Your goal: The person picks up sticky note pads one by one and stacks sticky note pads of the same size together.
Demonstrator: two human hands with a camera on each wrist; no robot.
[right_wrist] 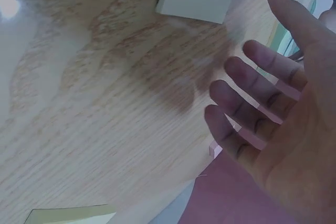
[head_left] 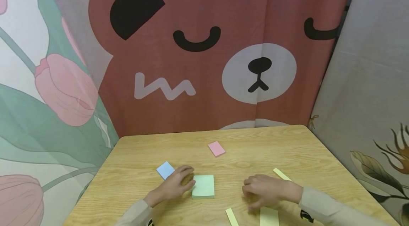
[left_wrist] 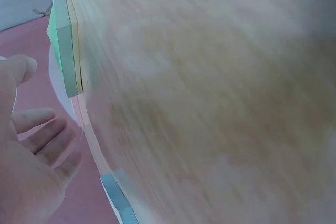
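Note:
A light green sticky note pad lies on the table in front of me. My left hand is at its left side, fingers loosely bent and thumb near its edge; contact cannot be made out in the head view. In the left wrist view the hand is empty. A blue pad lies beside that hand, partly covered by it. My right hand hovers over the table, its fingers relaxed and empty in the right wrist view. Close to it are a pale yellow square pad and a narrow yellow pad.
A small pink pad lies farther back. Another narrow yellow pad is near the front, between the hands. The wooden table meets a bear-printed curtain behind, with patterned cloth on both sides.

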